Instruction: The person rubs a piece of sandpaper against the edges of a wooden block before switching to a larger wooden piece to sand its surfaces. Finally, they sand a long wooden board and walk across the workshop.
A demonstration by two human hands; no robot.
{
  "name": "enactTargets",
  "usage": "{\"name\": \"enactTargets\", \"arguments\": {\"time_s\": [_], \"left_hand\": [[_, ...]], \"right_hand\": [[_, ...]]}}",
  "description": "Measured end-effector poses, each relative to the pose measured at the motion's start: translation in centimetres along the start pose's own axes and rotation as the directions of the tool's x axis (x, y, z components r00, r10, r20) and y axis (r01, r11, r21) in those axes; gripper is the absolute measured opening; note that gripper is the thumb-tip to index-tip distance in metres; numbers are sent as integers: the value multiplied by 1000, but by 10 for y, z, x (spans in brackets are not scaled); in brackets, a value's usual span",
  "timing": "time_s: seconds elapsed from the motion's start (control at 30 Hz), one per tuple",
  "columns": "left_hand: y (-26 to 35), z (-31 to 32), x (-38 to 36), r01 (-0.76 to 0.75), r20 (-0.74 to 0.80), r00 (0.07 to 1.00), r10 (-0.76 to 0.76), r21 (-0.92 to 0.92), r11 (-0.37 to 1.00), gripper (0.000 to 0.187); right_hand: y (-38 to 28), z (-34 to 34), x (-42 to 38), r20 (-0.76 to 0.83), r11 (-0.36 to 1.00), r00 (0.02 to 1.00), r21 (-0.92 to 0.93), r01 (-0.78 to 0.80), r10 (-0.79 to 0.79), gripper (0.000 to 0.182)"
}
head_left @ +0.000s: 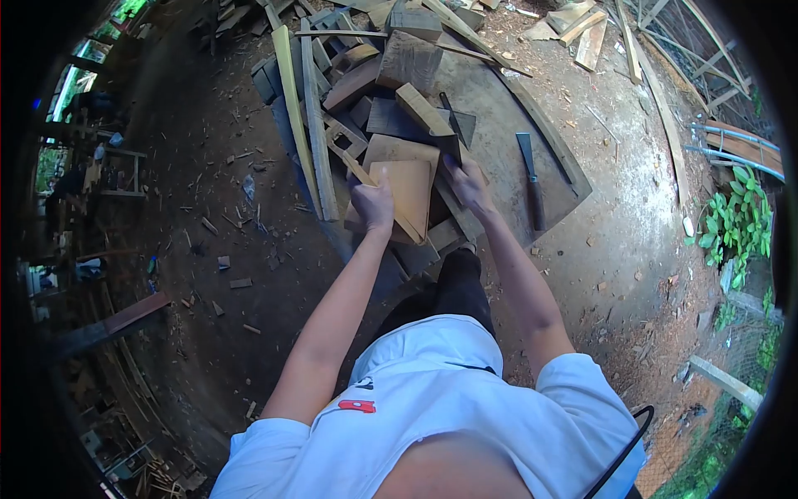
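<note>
My left hand is closed on the left edge of a pale wooden block, its thumb up along the side. A narrow strip of wood runs along that edge under the hand. My right hand is wrapped round the near end of a dark, flat, blade-like tool, just right of the block; its exact kind is not clear. Beyond it, a thick wooden offcut lies at a slant. To the right, a chisel with a flat metal blade and a wooden handle lies on a broad board.
Long wooden slats lie along the left of the work pile. A big dark timber block stands at its back among several offcuts. Wood chips litter the ground. Planks lie far right, near a leafy plant and wire mesh.
</note>
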State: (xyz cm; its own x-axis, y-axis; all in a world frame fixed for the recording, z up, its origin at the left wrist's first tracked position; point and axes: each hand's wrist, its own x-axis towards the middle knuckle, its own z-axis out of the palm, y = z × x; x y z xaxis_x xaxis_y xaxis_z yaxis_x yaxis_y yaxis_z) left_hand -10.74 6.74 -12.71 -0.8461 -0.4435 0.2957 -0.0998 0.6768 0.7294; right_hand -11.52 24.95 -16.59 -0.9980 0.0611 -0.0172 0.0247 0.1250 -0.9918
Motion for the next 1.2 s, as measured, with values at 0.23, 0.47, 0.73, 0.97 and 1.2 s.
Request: {"name": "enactTargets", "arguments": {"time_s": [0.23, 0.47, 0.73, 0.97, 1.2], "left_hand": [[29, -14, 29, -247, 442, 827, 348, -271, 930, 35], [17, 17, 37, -287, 451, 802, 392, -285, 915, 36], [15, 18, 35, -269, 428, 854, 297, -127, 955, 22], [20, 15, 34, -300, 408, 857, 314, -98, 949, 22], [21, 14, 31, -329, 366, 864, 345, -108, 938, 22]], "right_hand": [[-5, -6, -60, 5, 995, 996, 32, -91, 91, 28], [-16, 21, -97, -146, 993, 983, 16, -113, 114, 44], [-11, 19, -66, -88, 957, 985, -266, 120, -148, 64], [-5, 19, -45, -52, 952, 980, -253, 172, -191, 66], [-28, 6, -86, 22, 922, 987, -353, 158, -161, 64]]}}
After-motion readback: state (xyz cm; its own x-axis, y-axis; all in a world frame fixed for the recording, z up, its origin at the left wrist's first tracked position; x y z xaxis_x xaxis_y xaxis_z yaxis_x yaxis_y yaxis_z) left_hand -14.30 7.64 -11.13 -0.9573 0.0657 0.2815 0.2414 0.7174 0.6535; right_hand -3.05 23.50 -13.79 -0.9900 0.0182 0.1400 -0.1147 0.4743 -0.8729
